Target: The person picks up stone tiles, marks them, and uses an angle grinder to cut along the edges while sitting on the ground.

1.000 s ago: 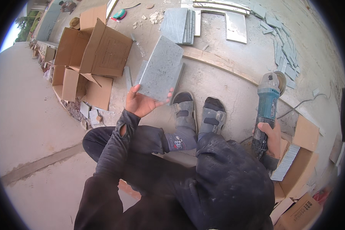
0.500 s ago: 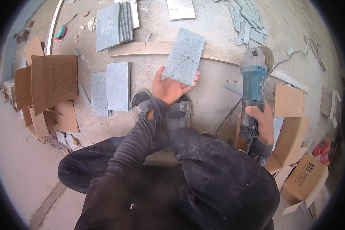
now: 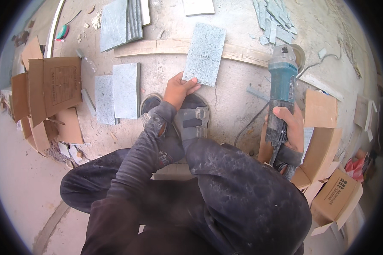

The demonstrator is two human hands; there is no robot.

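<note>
Between thumb and fingers, my left hand (image 3: 179,90) grips the near edge of a grey speckled stone tile (image 3: 205,53). The tile's far part lies over a long wooden strip (image 3: 157,46); whether it touches the wood I cannot tell. My right hand (image 3: 291,125) is wrapped round the body of a teal and black angle grinder (image 3: 281,85), its disc (image 3: 299,57) pointing away from me. Left of my shoes stand two short stacks of tiles, a smooth one (image 3: 126,91) and a speckled one (image 3: 104,100).
A leaning tile stack (image 3: 117,25) lies beyond the strip, and a heap of cut stone offcuts (image 3: 274,19) at the far right. Open cardboard boxes stand left (image 3: 57,83) and right (image 3: 323,153). The grinder's cord (image 3: 253,127) trails on the floor. A tape measure (image 3: 63,32) lies far left.
My left hand has turned from palm up under the tile to thumb on top at its near edge. The tile has swung slightly more upright. The grinder stays in my right hand.
</note>
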